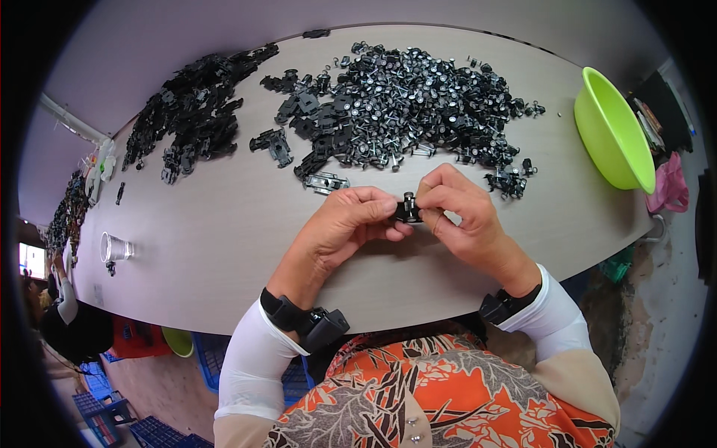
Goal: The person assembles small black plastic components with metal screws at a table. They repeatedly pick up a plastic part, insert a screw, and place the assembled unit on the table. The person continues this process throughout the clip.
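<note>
Between my hands, just off the table's near side, is a small black plastic part that looks like a toy car chassis (402,213). My left hand (347,220) pinches its left end between thumb and fingers. A short wheel axle (410,205), with a round wheel at either end, stands across the chassis. My right hand (467,213) is closed with its fingertips at that axle, partly covering it. Just beyond my left hand lies a grey and black chassis (326,183).
Many wheel axles (426,97) are heaped ahead, with black chassis parts (310,112) along the heap's left side. Another chassis pile (190,112) lies farther left. A clear cup (116,247) stands left; a lime-green basin (614,134) sits at the right edge. Another person (67,321) works at far left.
</note>
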The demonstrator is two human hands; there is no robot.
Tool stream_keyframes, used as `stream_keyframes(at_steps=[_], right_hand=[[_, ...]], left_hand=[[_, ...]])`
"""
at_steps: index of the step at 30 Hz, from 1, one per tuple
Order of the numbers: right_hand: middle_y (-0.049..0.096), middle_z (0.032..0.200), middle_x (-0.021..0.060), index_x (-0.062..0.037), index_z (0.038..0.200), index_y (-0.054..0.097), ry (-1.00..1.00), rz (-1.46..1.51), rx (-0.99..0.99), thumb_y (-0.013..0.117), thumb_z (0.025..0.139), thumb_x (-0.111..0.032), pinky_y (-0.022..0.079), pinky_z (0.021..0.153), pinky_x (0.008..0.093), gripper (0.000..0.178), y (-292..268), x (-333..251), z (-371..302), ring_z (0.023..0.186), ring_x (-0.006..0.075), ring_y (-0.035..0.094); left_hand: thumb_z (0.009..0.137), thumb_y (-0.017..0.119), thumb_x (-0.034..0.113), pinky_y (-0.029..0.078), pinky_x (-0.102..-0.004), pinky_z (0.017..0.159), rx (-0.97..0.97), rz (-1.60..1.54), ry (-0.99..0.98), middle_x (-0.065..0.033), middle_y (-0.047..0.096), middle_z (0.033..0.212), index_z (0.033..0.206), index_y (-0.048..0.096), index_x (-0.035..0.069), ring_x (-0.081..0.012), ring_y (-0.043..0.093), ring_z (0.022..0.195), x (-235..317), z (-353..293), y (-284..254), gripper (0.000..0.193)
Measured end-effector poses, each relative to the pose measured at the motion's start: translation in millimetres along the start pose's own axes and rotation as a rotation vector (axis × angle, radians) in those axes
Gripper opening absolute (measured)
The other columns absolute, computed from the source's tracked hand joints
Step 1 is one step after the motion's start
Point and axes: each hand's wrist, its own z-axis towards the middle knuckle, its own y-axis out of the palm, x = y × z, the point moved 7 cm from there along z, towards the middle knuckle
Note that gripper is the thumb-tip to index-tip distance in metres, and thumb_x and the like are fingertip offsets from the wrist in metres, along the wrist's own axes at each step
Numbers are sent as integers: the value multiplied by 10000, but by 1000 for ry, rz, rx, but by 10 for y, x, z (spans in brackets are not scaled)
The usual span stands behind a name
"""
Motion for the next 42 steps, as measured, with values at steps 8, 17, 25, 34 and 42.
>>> stream_keyframes(at_steps=[8,17,25,34,42], right_hand=[[545,858,99,3,861,616,-42,-96,-68,610,695,120,478,560,332,203,70,-74,2,671,251,589],[519,852,111,-5,817,584,-76,-140,-55,606,692,99,476,559,369,165,102,-127,0,662,280,578],[476,838,123,-14,776,555,2,-229,-111,594,693,80,476,558,408,131,209,-140,-6,660,317,565],[502,891,119,-56,1057,532,-103,-61,-101,597,696,78,505,589,400,391,318,-282,-41,736,319,590],[578,970,127,-41,998,578,-35,55,-63,587,744,68,504,634,386,277,92,-53,-13,740,316,611]], left_hand=[[901,676,185,596,-337,742,-15,54,21,-109,677,855,863,618,20,-255,709,808,-49,-7,-2,179],[913,664,199,598,-373,752,62,107,23,-113,681,880,858,635,12,-223,690,774,-36,-27,21,197],[926,634,159,588,-376,787,46,102,91,-92,671,863,864,642,-3,-196,673,791,-80,-39,-3,174],[831,671,42,521,-259,680,162,232,196,-19,582,808,817,526,54,-111,600,743,-70,-259,81,146],[752,672,-37,550,-301,656,410,230,435,-94,575,901,792,445,62,-163,603,739,-37,-988,-80,251]])
